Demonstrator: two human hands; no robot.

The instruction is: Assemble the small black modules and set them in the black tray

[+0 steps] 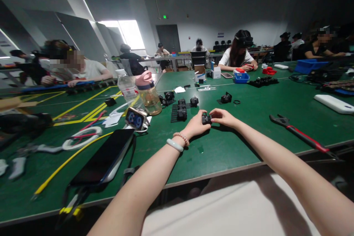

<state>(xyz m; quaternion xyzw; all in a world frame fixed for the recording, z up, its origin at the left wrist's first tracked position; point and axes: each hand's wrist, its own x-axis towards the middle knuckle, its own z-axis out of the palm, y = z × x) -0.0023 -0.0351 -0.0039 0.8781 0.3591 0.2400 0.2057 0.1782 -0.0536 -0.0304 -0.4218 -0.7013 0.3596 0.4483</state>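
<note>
Small black part [206, 118] just right of centre in the frame, raised a little over the green surface [221, 155]. Left hand [195, 125]: fingers clamped on the part, thumb on the near side. Right hand [225, 118]: thumb and forefinger drawn close together at the part's right end; cannot tell whether they grip or only touch.

Risk, as judged: small piece, fingertip hold. Uneven pressure from the right could twist it out of the left fingers; anything loose on it might drop. Fingers hide much of it, so a crooked fit could go unseen.

Beyond the left hand, centre: black parts [181, 112] standing close together; a sweep of that wrist, with beads [182, 137] and bangle [174, 145], might knock them. Beyond the right hand: another black part [226, 98], thin black ring [236, 102] beside it, easily flicked away. Right of frame: red-handled tool [304, 136], its handle end at the surface's near edge; a forearm bump could tip it off.
</note>
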